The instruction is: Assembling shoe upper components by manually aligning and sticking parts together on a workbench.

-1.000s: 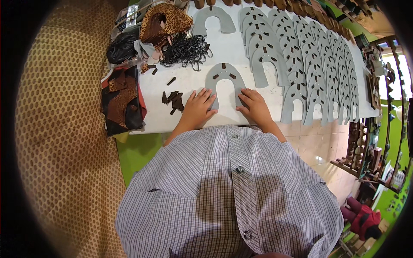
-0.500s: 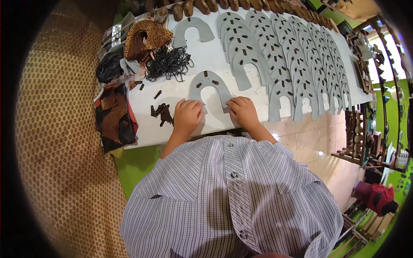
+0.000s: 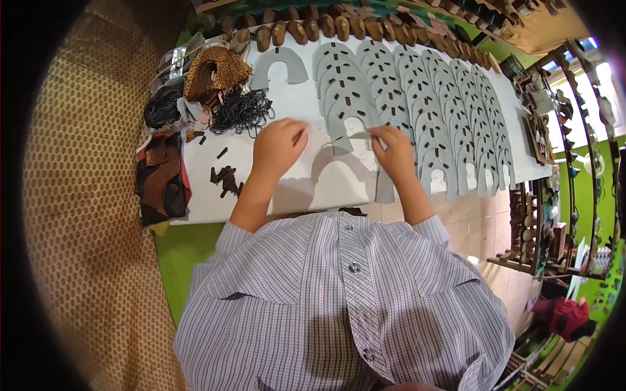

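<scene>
1. I see my left hand (image 3: 277, 148) resting palm down on the white bench (image 3: 287, 195), fingers loosely bent and pointing right. I cannot tell whether they pinch anything.
2. My right hand (image 3: 393, 151) lies on the near end of the row of grey cutouts, fingers curled over the edge of one; whether it grips that piece or only presses on it I cannot tell.
3. Between my two hands sits a grey horseshoe cutout (image 3: 342, 124), its open end towards me, overlapping the next pieces on its right.
4. On the bench just near of it a paler arch-shaped outline (image 3: 332, 171) shows on the white surface, between my forearms.
5. To the right, the row of grey cutouts (image 3: 450, 124) fans out in overlapping layers across the bench, each one pierced with small dark slots, reaching almost to the right end.
6. To the far left of my left hand one plain grey horseshoe piece (image 3: 277, 65) lies by itself, apart from the row.
7. Just far-left of my left hand is a tangle of black cord (image 3: 240, 111), and beyond it a brown spotted piece (image 3: 218, 70).
8. Near-left of my left hand, small dark scraps (image 3: 225, 179) lie scattered on the bench.
9. Dark brown leather bits (image 3: 160, 176) hang over the left edge.
10. Along the far edge stands a line of brown wooden blocks (image 3: 326, 27).
</scene>
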### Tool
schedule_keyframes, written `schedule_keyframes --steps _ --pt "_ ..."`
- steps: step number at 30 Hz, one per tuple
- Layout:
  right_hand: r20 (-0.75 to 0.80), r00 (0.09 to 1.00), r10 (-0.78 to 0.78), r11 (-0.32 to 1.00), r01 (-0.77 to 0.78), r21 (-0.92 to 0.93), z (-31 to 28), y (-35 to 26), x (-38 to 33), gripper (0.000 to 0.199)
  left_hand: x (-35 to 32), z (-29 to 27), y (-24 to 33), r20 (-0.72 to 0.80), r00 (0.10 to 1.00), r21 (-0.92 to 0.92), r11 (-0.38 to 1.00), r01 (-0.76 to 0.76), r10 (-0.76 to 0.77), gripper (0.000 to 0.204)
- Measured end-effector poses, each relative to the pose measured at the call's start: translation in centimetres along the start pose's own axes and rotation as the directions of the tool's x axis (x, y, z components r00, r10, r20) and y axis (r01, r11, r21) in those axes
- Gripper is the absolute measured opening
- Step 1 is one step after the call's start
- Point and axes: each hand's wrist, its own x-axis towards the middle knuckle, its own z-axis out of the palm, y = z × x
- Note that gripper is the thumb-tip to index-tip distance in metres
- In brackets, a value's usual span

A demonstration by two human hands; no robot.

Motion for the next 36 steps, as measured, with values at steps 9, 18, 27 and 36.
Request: schedule_keyframes --steps 9,18,27,36 --pt "-0.127 0.990 -0.057 0.998 0.052 -0.039 -3.3 4.1 2.4 0.014 4.1 4.1 3.3 -0.064 0.980 0.083 0.980 -0.183 0.189 0.008" --pt "0.336 0.942 -0.005 0.996 0.033 -0.079 0.3 9.0 -5.8 0.013 -5.3 11.9 3.5 0.331 0.940 0.181 0.973 -0.146 0.080 0.009" --pt "0.336 0.942 -0.022 0.998 0.039 -0.042 0.1 8.8 -6.8 0.013 -5.1 11.7 4.3 0.361 0.932 0.198 0.979 -0.041 -0.034 0.018" --pt "0.272 0.923 0.271 0.956 -0.226 -0.186 1.9 10.2 -4.9 0.034 -3.9 14.6 0.5 0.172 0.843 0.040 0.859 0.511 -0.509 0.042"
